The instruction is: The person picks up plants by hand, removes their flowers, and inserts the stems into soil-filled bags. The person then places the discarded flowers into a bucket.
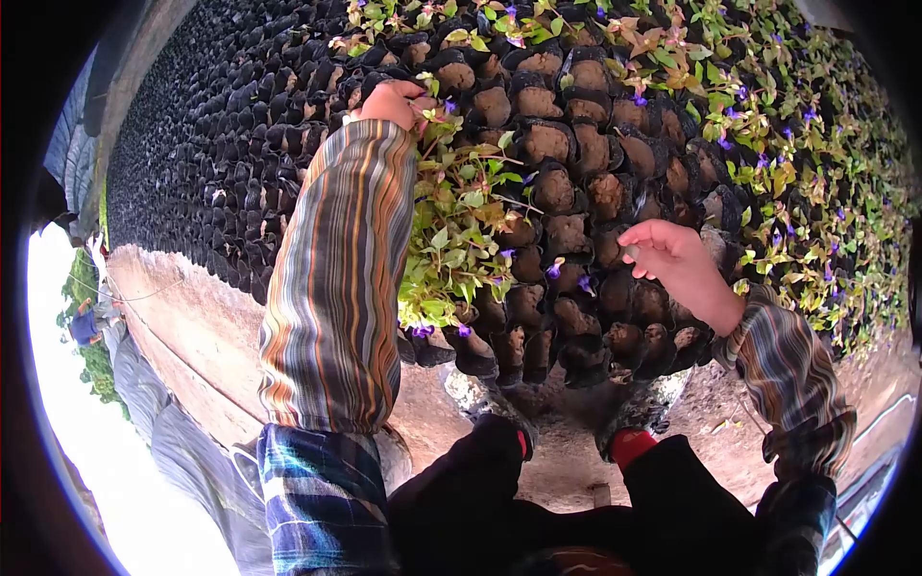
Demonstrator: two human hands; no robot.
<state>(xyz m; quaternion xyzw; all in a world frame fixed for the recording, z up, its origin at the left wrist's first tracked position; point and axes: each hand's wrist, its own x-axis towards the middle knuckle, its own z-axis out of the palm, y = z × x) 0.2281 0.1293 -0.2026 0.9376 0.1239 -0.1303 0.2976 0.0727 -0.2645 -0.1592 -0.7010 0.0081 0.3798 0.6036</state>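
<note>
My left hand reaches into the rows at the upper middle, its fingers curled beside a black nursery bag. What those fingers hold is hidden. Leafy seedlings with purple flowers lie over the bags just below and right of that hand. Over the soil-filled black bags, my right hand hangs with thumb and forefinger pinched together. A small greyish speck shows at its fingertips, too small to name. Striped sleeves cover both forearms.
Densely packed black bags stretch away at the left. Flowering plants fill the right side. Bare ground lies by my feet, and a dirt path runs along the left. A person in blue is far off at the left.
</note>
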